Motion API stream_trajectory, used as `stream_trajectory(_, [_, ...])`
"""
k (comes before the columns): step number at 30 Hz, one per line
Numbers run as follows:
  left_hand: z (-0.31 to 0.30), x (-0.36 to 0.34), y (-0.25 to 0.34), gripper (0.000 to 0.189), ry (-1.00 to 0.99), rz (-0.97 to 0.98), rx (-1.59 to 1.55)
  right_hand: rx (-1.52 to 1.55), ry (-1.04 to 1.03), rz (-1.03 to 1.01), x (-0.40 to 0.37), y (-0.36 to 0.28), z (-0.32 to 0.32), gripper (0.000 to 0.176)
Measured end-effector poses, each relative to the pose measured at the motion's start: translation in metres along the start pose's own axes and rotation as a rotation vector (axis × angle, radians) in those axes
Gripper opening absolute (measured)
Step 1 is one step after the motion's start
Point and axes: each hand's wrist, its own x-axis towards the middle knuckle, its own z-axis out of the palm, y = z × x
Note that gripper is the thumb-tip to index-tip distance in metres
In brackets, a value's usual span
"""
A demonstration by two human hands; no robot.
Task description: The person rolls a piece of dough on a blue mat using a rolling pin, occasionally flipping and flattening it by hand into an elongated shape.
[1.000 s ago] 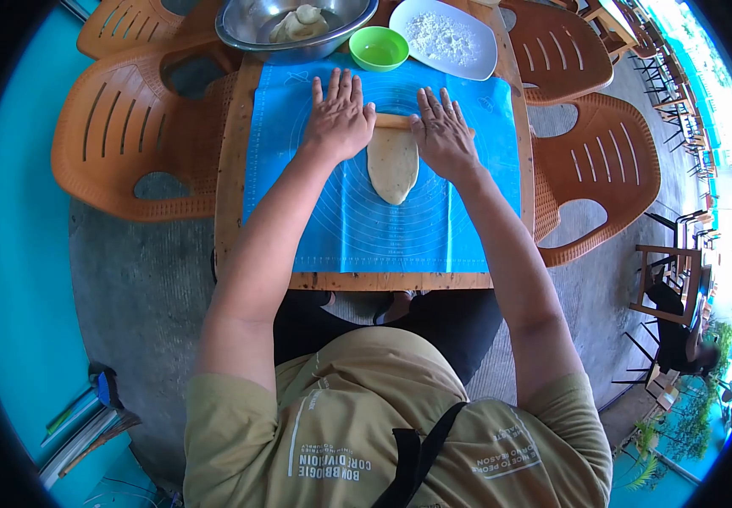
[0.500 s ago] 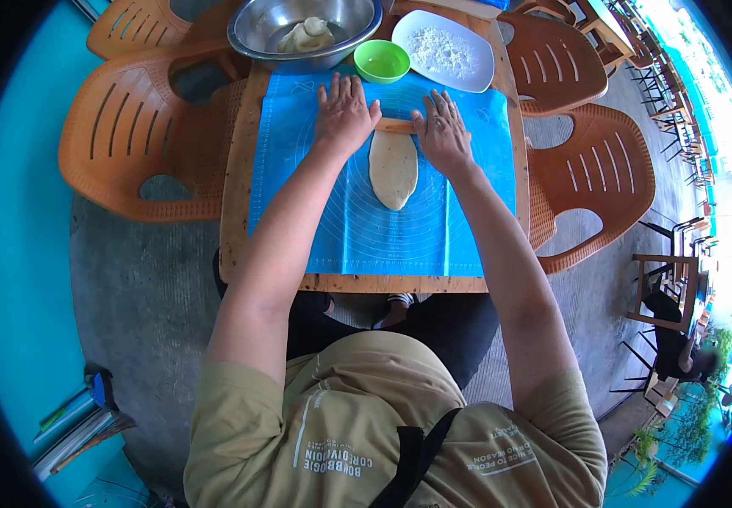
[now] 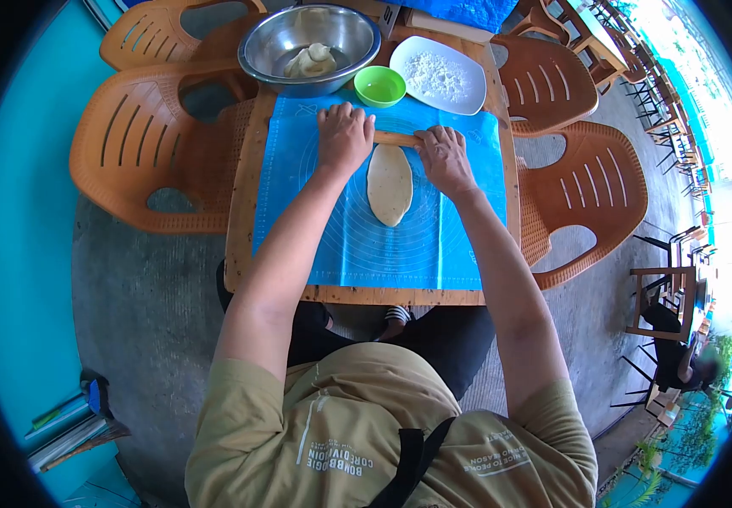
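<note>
Hands (image 3: 346,140) beside dough (image 3: 390,186) (far end).

One rolling pin (image 3: 396,138), one flattened dough (image 3: 390,188), two bowls (image 3: 262,52), one plate (image 3: 468,100).

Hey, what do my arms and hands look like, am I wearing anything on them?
Your left hand and right hand have no gloves. No watch shows. Your loose, plain khaki short sleeves end above the elbows, leaving the forearms uncovered.
</note>
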Motion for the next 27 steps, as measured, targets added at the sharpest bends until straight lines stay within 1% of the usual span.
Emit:
stream_trajectory(1, [-0.009, -0.003, -0.001, 0.031, -0.058, 0.048, 0.009, 0.005, -0.004, 0.006, 0.001, 0.000, 0.002, 0.024])
stream_trajectory(2, [-0.017, -0.004, -0.002, 0.031, -0.061, 0.050, 0.013, 0.012, -0.009, 0.011, 0.000, -0.001, 0.004, 0.023])
stream_trajectory(4, [-0.027, -0.008, -0.008, 0.032, -0.092, 0.147, -0.060, 0.026, -0.003, 0.012, -0.003, -0.002, 0.005, 0.023])
stream_trajectory(5, [-0.031, -0.010, -0.010, 0.032, -0.092, 0.143, -0.054, 0.034, 0.006, 0.011, -0.003, -0.002, 0.005, 0.023])
stream_trajectory(7, [-0.036, -0.011, -0.012, 0.032, -0.059, 0.252, -0.157, 0.045, 0.023, -0.017, -0.002, -0.008, -0.006, 0.023])
stream_trajectory(8, [-0.039, -0.014, -0.013, 0.032, -0.061, 0.255, -0.159, 0.050, 0.037, -0.038, -0.004, -0.009, -0.012, 0.023])
stream_trajectory(10, [-0.063, -0.023, -0.007, 0.034, -0.127, 0.269, -0.228, 0.056, 0.030, -0.049, -0.013, -0.022, -0.035, 0.023])
stream_trajectory(12, [-0.088, -0.042, 0.002, 0.034, -0.138, 0.283, -0.247, 0.062, 0.024, -0.062, -0.029, -0.036, -0.052, 0.023])
stream_trajectory(14, [-0.100, -0.066, 0.010, 0.034, -0.154, 0.286, -0.265, 0.123, -0.011, -0.047, -0.053, -0.054, -0.061, 0.026])
stream_trajectory(17, [-0.110, -0.089, 0.014, 0.036, -0.307, 0.239, -0.307, 0.136, -0.052, -0.021, -0.077, -0.070, -0.061, 0.028])
stream_trajectory(19, [-0.110, -0.098, 0.016, 0.037, -0.300, 0.218, -0.326, 0.136, -0.110, 0.022, -0.085, -0.073, -0.060, 0.029])
stream_trajectory(23, [-0.106, -0.109, 0.016, 0.040, -0.271, 0.187, -0.386, 0.139, -0.122, 0.043, -0.096, -0.080, -0.055, 0.031])
stream_trajectory(27, [-0.113, -0.115, 0.018, 0.040, -0.286, 0.205, -0.366, 0.143, -0.134, 0.052, -0.103, -0.085, -0.055, 0.032])
